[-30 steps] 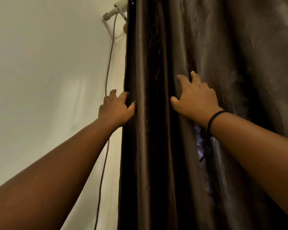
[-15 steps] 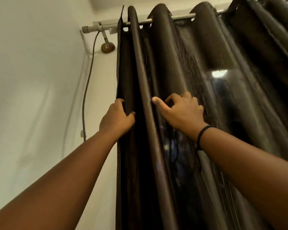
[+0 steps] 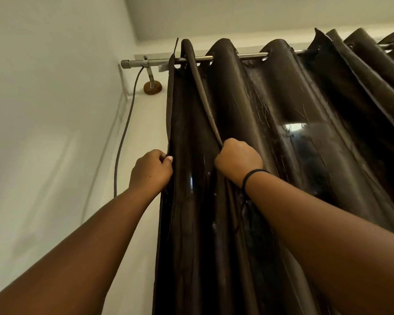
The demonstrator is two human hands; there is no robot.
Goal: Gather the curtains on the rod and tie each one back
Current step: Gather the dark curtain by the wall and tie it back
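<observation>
Brown curtain gripped in both our hands

Our left hand [image 3: 150,170] pinches the curtain's [image 3: 271,137] outer edge in curled fingers [image 3: 166,159]. Our right hand [image 3: 238,160] is fisted round its next fold. It hangs by eyelets from the metal rod [image 3: 205,58], beside the white wall [image 3: 55,110].

Looks like a room in a home, prob. a bedroom or living rm. Plain off-white painted walls [image 3: 43,110] meet in a corner under a white ceiling [image 3: 237,12]. A grey metal curtain rod [image 3: 205,57] sits on a bracket w/ a round brown wooden wall mount [image 3: 152,87]. Dark brown glossy eyelet curtain [image 3: 271,105] hangs in folds from it. A thin grey cable [image 3: 125,128] runs down the wall beside it.
</observation>
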